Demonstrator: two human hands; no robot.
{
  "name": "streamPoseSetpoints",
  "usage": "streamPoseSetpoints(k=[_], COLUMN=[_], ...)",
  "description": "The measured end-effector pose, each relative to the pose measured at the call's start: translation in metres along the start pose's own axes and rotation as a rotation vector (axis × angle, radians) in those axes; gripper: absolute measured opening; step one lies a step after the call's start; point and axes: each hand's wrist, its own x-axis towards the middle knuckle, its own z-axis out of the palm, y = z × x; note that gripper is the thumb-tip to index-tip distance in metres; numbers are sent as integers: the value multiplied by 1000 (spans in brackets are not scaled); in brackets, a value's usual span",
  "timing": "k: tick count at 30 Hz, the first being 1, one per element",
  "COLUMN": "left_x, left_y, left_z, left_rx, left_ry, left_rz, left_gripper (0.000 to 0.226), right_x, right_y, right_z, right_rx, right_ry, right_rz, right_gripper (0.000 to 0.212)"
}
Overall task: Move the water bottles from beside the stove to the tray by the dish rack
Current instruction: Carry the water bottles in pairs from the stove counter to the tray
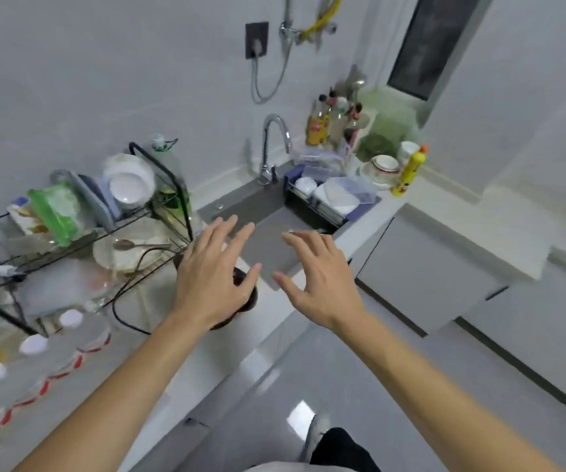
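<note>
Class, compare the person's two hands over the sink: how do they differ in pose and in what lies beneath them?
1. The left hand has its fingers nearly straight; the right hand has its fingers bent more, claw-like.
2. The left hand hangs over a dark round object on the counter by the dish rack; the right hand hangs over the sink edge.
Shared: both are palm-down, fingers spread, holding nothing.

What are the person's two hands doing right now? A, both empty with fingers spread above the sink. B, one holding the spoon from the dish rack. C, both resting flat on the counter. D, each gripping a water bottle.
A: the left hand and right hand hold nothing, fingers spread above the sink; the water bottles stand untouched at lower left.
</note>
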Motion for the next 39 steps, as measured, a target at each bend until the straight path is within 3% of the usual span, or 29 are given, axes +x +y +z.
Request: streamPoseSetpoints(k=[7,14,25,39], left_x=[90,147,201,249], left_y=[197,450,759,1089], left_z=[85,167,280,377], left_rx=[-80,-248,-345,-484], left_ry=[-110,-189,-321,-377], left_rz=[327,579,986,1372], left_gripper=[69,71,73,73], right_x=[-95,-204,-346,-458], right_y=[187,368,561,768], right_z=[-80,-185,-307,-411], right_rx=[-82,-166,-304,-424], right_ry=[110,196,355,555], right_rz=[387,701,1130,1445], right_gripper=[68,66,64,65])
